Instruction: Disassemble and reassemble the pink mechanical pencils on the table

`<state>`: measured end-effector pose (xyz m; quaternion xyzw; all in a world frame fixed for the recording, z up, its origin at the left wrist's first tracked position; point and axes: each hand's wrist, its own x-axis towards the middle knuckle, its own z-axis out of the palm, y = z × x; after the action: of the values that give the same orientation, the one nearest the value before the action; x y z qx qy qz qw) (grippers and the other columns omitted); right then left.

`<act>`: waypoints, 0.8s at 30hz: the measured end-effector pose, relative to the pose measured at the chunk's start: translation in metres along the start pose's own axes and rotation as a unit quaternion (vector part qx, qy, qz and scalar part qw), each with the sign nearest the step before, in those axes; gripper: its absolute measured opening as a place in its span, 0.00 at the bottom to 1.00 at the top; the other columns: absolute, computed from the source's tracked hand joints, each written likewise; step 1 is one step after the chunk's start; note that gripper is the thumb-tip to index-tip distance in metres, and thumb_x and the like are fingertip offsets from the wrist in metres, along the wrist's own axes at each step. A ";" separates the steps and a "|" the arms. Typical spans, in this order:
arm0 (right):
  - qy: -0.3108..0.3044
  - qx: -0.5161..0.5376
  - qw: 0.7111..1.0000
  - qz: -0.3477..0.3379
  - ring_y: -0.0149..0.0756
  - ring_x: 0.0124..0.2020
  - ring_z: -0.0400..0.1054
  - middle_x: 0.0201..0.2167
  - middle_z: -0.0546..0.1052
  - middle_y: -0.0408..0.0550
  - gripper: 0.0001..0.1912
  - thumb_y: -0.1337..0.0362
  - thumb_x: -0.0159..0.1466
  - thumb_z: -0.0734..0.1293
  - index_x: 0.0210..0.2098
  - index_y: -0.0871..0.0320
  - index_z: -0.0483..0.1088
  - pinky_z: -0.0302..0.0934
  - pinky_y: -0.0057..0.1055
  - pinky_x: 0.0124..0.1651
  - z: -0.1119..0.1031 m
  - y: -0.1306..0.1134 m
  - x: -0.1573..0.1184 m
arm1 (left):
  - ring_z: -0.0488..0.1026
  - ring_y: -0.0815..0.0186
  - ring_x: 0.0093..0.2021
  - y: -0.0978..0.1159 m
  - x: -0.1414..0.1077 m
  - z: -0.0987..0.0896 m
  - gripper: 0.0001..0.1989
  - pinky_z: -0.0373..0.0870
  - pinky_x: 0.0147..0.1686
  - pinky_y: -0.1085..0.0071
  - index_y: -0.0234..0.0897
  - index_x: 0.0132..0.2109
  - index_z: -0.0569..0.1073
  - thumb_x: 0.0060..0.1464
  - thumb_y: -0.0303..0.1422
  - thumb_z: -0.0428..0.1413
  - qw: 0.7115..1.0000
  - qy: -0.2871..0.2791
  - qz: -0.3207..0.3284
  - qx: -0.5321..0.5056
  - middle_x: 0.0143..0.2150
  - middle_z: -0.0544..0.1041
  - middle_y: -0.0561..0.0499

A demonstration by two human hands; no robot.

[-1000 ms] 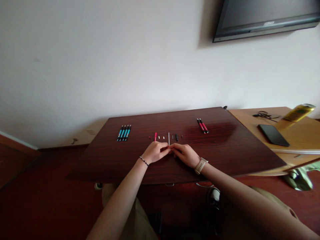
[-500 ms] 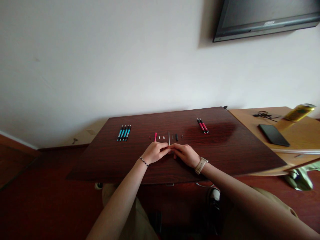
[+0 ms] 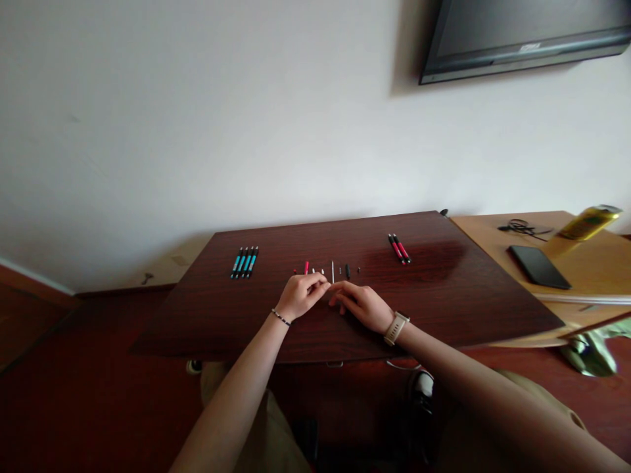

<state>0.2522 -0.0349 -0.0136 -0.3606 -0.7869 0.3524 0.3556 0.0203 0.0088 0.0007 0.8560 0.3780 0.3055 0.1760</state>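
Observation:
My left hand (image 3: 302, 295) is over the middle of the table, thumb and fingertips pressed together; whatever lies between them is too small to make out. It partly covers a pink pen barrel (image 3: 306, 267) and reaches close to two small white pieces (image 3: 323, 270). Beside it, my right hand (image 3: 363, 307) rests low over the table with fingers bent but loosely apart, the index tip near the lower end of a thin white pen refill (image 3: 332, 269). To the right of the refill lie a tiny spring (image 3: 340, 270), a black pen part (image 3: 348, 270) and a small tip (image 3: 359, 269).
Several blue-and-black pens (image 3: 244, 262) lie in a row on the left of the dark wooden table (image 3: 197, 315). Two pink-and-black pens (image 3: 399, 249) lie at the right. A phone (image 3: 539, 266), a cable (image 3: 523, 227) and a yellow can (image 3: 589, 222) are on the lighter desk.
My left hand has shifted slightly left and up, its fingertips parting from my right hand. My right fingers have drawn a little left.

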 end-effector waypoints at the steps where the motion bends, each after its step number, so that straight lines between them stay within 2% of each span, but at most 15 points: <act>1: -0.001 0.002 1.000 0.002 0.32 0.32 0.78 0.41 0.84 0.42 0.16 0.64 0.76 0.60 0.60 0.51 0.69 0.68 0.29 0.44 0.000 0.000 0.000 | 0.67 0.69 0.27 -0.003 0.000 -0.002 0.12 0.62 0.33 0.71 0.38 0.40 0.76 0.70 0.39 0.52 0.999 0.041 -0.010 0.009 0.30 0.75 0.54; 5: 0.004 0.003 1.000 0.006 0.31 0.32 0.78 0.41 0.84 0.44 0.16 0.64 0.77 0.58 0.60 0.52 0.68 0.69 0.30 0.44 0.000 0.000 -0.002 | 0.72 0.62 0.39 -0.019 0.003 -0.008 0.06 0.68 0.43 0.67 0.39 0.43 0.74 0.68 0.32 0.53 0.973 0.201 -0.069 0.085 0.39 0.77 0.49; 8: 0.009 -0.001 1.000 0.009 0.31 0.31 0.78 0.41 0.84 0.43 0.16 0.64 0.77 0.58 0.60 0.52 0.69 0.69 0.30 0.43 -0.001 0.000 -0.002 | 0.72 0.58 0.45 -0.033 0.004 -0.008 0.07 0.69 0.49 0.63 0.40 0.45 0.74 0.63 0.25 0.54 0.955 0.240 -0.114 0.134 0.41 0.75 0.47; 11: 0.010 -0.003 1.000 0.013 0.31 0.31 0.78 0.41 0.85 0.43 0.15 0.65 0.76 0.58 0.59 0.52 0.69 0.68 0.29 0.43 -0.001 -0.001 -0.002 | 0.72 0.56 0.46 -0.043 0.004 -0.005 0.10 0.70 0.50 0.60 0.40 0.44 0.74 0.59 0.22 0.54 0.951 0.233 -0.140 0.145 0.42 0.75 0.46; 14: 0.007 -0.006 1.000 0.012 0.31 0.31 0.78 0.41 0.85 0.42 0.15 0.65 0.76 0.59 0.59 0.53 0.69 0.69 0.29 0.43 -0.001 -0.002 -0.001 | 0.71 0.55 0.49 -0.045 0.004 -0.004 0.11 0.69 0.53 0.57 0.40 0.45 0.75 0.59 0.22 0.54 0.954 0.219 -0.136 0.152 0.45 0.76 0.45; 19: 0.005 -0.011 1.000 0.012 0.31 0.31 0.78 0.40 0.85 0.42 0.15 0.65 0.76 0.59 0.58 0.52 0.70 0.69 0.30 0.43 0.001 -0.001 -0.001 | 0.70 0.55 0.57 -0.035 0.005 -0.002 0.11 0.66 0.61 0.55 0.44 0.52 0.77 0.64 0.29 0.56 0.973 0.144 -0.083 0.163 0.55 0.76 0.47; 24: 0.006 -0.017 1.000 0.019 0.32 0.31 0.78 0.41 0.85 0.42 0.14 0.65 0.75 0.60 0.57 0.52 0.71 0.69 0.30 0.43 0.001 -0.001 -0.001 | 0.68 0.53 0.61 -0.036 0.007 0.003 0.10 0.65 0.63 0.53 0.47 0.52 0.79 0.65 0.35 0.58 0.977 0.101 -0.083 0.169 0.59 0.75 0.48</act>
<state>0.2515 -0.0361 -0.0134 -0.3836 -0.7839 0.3429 0.3476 0.0061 0.0375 -0.0179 0.8036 0.5100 0.3066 0.0148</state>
